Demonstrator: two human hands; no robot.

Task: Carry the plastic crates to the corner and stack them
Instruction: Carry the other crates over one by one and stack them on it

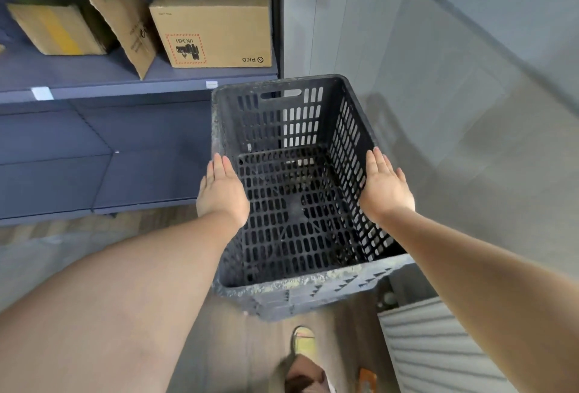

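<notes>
So there's a black slotted crate (pixel 291 192) sitting in the corner, right up against the grey wall (pixel 438 95) and just beside the end of a blue shelf unit (pixel 125 85). It looks like it's resting on top of another crate, since there's a second rim (pixel 313 298) showing under its near edge, but I can't really tell for sure. The crate is empty, and you're seeing straight down through the slotted bottom.

The left hand (pixel 222 192) is lying flat against the left rim, fingers straight and together, not curled around anything. The right hand (pixel 385 185) is doing the same on the right wall: flat palm, fingers stretched out. So both are pressing or resting on the sides rather than gripping.

Cardboard boxes (pixel 213 22) are sitting on the shelf behind. A foot in a yellowish shoe (pixel 304 341) is showing down below on the floor.
</notes>
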